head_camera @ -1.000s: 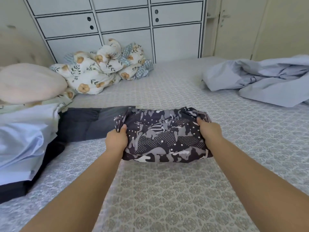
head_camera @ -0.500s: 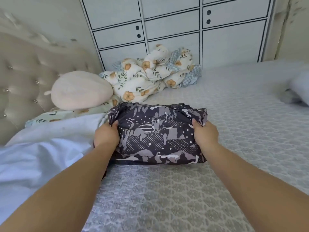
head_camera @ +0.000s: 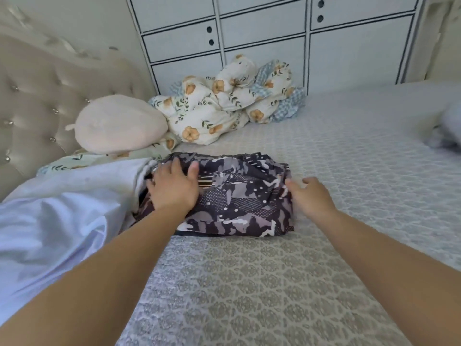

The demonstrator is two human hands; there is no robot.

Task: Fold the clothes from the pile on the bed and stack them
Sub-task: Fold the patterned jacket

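Observation:
A folded dark garment with a grey camouflage print (head_camera: 239, 203) lies on the patterned bed cover (head_camera: 249, 283), set over darker clothing whose edge shows at its left. My left hand (head_camera: 172, 186) rests flat on the garment's left part, fingers spread. My right hand (head_camera: 311, 196) hovers at the garment's right edge with fingers loosely extended, holding nothing. A pale blue shirt (head_camera: 55, 221) lies spread at the left, touching the stack.
A round cream pillow (head_camera: 119, 124) and a floral quilt bundle (head_camera: 224, 106) sit against the tufted headboard (head_camera: 37, 96) and white cabinets (head_camera: 262, 33). A blurred pale blue heap of clothes (head_camera: 446, 128) lies at the right edge.
Both hands carried the folded camouflage garment left onto the dark clothing and let go. The left hand now lies flat on it and the right has come off its edge.

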